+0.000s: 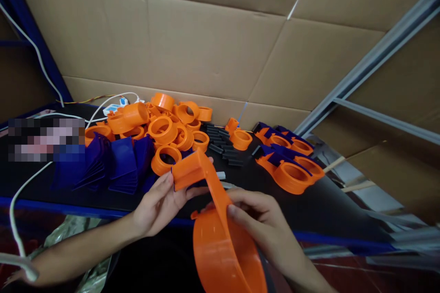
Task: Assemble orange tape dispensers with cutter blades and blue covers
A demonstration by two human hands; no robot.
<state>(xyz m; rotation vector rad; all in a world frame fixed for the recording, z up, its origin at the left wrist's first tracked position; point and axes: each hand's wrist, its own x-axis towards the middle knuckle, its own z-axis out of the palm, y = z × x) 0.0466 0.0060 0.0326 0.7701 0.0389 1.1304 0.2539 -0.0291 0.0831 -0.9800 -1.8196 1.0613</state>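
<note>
Right in front of me, above the near edge of the tabletop (326,213), hangs an orange holder (213,238), and both of my hands are on it. Its long axis runs aslant: the wide ring (209,256) sits low and toward me, while the narrow arm (216,190) climbs away and to the left, where it bends over into a toothed head (189,171). That slant is the relation everything hangs on, as I judge it, since each end belongs to a different hand. My left grip (158,206) is the nearer to the head, thumb pinching its outer left edge, with the fingers reaching underneath and behind. A dark blue line shows along that edge; whether it is a separate piece, I cannot tell. My right grip (263,217) pinches the place where arm meets ring, thumb on the near face, so the ring lies below this hand and the head lies up and to its left. The fingertips on the far side are hidden from me. Beyond my left hand stand fanned blue plates (123,160), with a pile of orange holders (161,130) behind them. Black bars (220,133) lie past the head, slightly to the right, near a lone orange holder (240,139). Further right, well apart from my right hand, sit orange holders with blue pieces (292,178) along their arms
</note>
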